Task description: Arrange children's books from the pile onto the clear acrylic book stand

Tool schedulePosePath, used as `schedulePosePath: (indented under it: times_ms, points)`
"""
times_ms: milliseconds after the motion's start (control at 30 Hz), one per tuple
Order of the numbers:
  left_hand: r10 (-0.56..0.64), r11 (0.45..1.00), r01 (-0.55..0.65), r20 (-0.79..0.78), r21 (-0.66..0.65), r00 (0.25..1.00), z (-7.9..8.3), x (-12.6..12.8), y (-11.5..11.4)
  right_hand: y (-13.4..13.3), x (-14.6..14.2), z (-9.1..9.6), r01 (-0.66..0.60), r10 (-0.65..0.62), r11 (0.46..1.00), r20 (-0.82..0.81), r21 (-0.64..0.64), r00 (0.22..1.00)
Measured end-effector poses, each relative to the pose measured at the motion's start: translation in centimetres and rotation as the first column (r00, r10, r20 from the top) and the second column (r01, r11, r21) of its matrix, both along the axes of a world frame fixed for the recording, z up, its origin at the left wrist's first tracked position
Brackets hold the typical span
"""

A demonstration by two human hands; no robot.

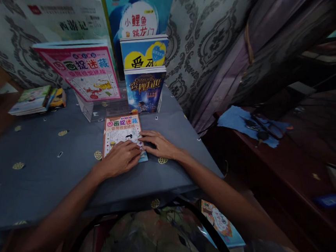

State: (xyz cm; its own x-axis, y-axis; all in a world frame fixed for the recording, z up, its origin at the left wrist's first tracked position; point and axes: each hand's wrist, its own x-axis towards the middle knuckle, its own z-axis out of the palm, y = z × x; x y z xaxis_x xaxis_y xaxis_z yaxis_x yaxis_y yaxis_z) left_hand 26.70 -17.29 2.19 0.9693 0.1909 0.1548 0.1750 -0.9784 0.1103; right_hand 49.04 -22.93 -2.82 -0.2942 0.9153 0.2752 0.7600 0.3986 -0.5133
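A thin picture book (121, 131) with a pink and white cover lies flat on the grey table (48, 168). My left hand (123, 157) rests on the book's lower half, fingers stretched flat across the cover. My right hand (159, 144) lies at the book's right edge, fingers flat and touching the cover's side. Neither hand holds anything.
Behind the book stand a dark blue book (145, 90), a yellow and blue book (144, 51) and a large pink book (85, 72) on a clear stand. A stack of books (33, 100) lies at the far left. A dark wooden bench (279, 159) runs on the right.
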Motion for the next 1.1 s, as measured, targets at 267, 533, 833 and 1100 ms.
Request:
schedulePosePath:
  times_ms: [267, 533, 833, 1100]
  points:
    - [0.021, 0.999, -0.021, -0.007, -0.024, 1.000, -0.3, -0.1, 0.1, -0.1, 0.0, 0.2, -0.009, 0.009, 1.000, 0.000, -0.009, 1.000]
    - [0.014, 1.000, -0.014, -0.025, -0.021, 1.000, -0.9, -0.3, 0.5, 0.0, 0.4, -0.1, -0.026, 0.030, 0.998, 0.058, -0.062, 0.998]
    - [0.022, 0.998, -0.020, 0.034, -0.061, 0.999, -1.6, -0.6, 0.0, -0.1, 0.4, -0.4, -0.040, 0.042, 0.999, 0.067, -0.031, 0.997]
    - [0.218, 0.975, -0.220, 0.038, 0.037, 0.975, -4.4, -4.2, -1.8, 0.0, 0.6, -0.3, -0.069, 0.072, 0.997, 0.072, -0.036, 0.995]
